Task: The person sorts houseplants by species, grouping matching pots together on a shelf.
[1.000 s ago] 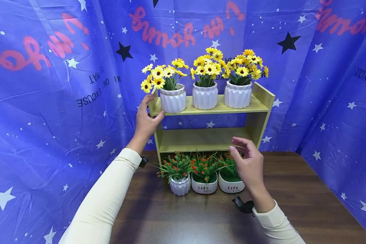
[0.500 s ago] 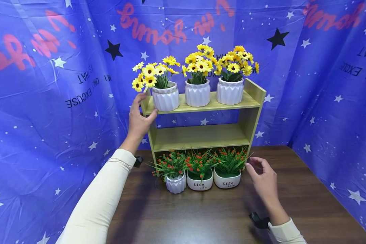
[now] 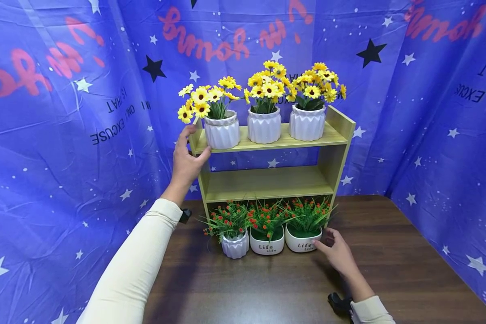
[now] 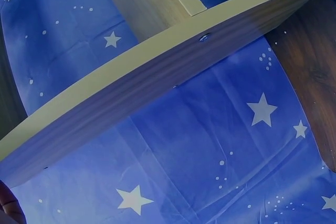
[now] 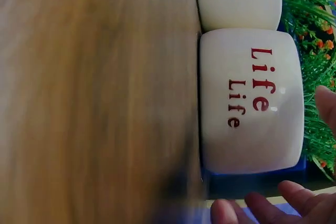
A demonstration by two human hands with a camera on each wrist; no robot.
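Note:
My left hand (image 3: 186, 164) grips the upper left side of a light wooden shelf (image 3: 269, 182), thumb at the front edge and fingers around the side panel. Part of that hand shows at the lower left corner of the left wrist view, beside the panel (image 4: 152, 59). My right hand (image 3: 340, 254) is at the right end of a white oval pot (image 3: 299, 244) marked "Life", planted with green grass and red flowers. In the right wrist view the thumb (image 5: 326, 109) is over the plant side and the fingers (image 5: 265, 208) are spread just past the pot's end.
On the top board stand three white fluted pots (image 3: 264, 128) of yellow flowers. Another "Life" pot (image 3: 266, 246) and a fluted pot (image 3: 235, 247) with red flowers stand left of the right-hand pot on the brown table (image 3: 235, 292). A blue starry curtain (image 3: 56, 180) surrounds everything.
My right hand has moved down from in front of the shelf, out to the right, then in to the right-hand "Life" pot. My left hand keeps its place on the shelf.

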